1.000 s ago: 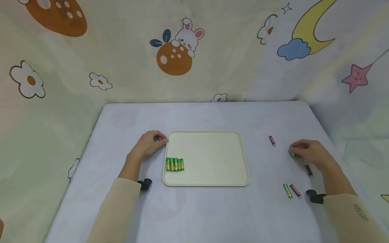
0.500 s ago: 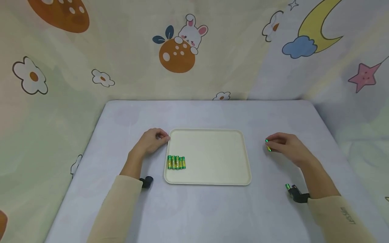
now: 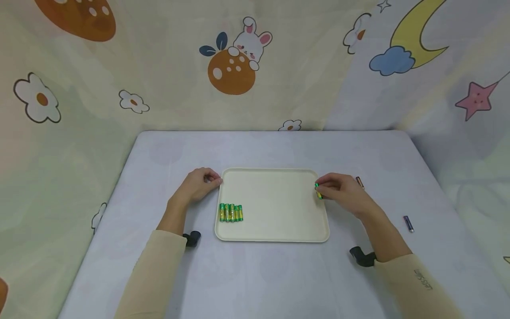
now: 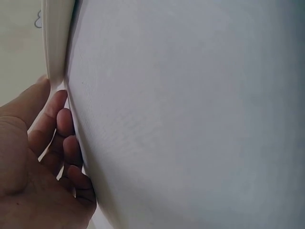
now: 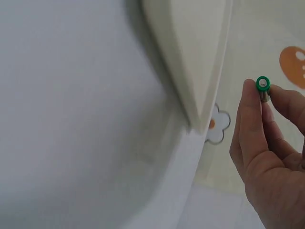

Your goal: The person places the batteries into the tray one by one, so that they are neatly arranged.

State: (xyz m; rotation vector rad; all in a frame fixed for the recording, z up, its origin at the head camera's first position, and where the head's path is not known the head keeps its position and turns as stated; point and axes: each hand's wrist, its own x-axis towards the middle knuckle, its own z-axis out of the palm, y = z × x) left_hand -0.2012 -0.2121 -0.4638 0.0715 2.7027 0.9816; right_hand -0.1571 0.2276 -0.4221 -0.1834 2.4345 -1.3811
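In the head view, a cream tray point(image 3: 275, 230) lies mid-table. Several green-and-gold batteries point(image 3: 230, 212) stand side by side in a row in its lower left part. My left hand point(image 3: 199, 185) pinches the tray's left rim between thumb and index finger, as the left wrist view also shows. Over the tray's right rim, my right hand point(image 3: 344, 193) holds a green battery point(image 3: 318, 191) between thumb and fingertips. Its green end point(image 5: 262, 84) with the metal tip faces the right wrist camera, clear of the tray.
A brown battery point(image 3: 360, 182) lies behind the right hand, partly covered by it. Farther right lies a dark battery point(image 3: 408, 223). The right forearm hides part of the table. A patterned cloth point(image 3: 171, 66) hangs behind the white table.
My right hand has picked up the green battery from the right side of the table and carried it left to the tray's right rim. The left hand stays at the tray.
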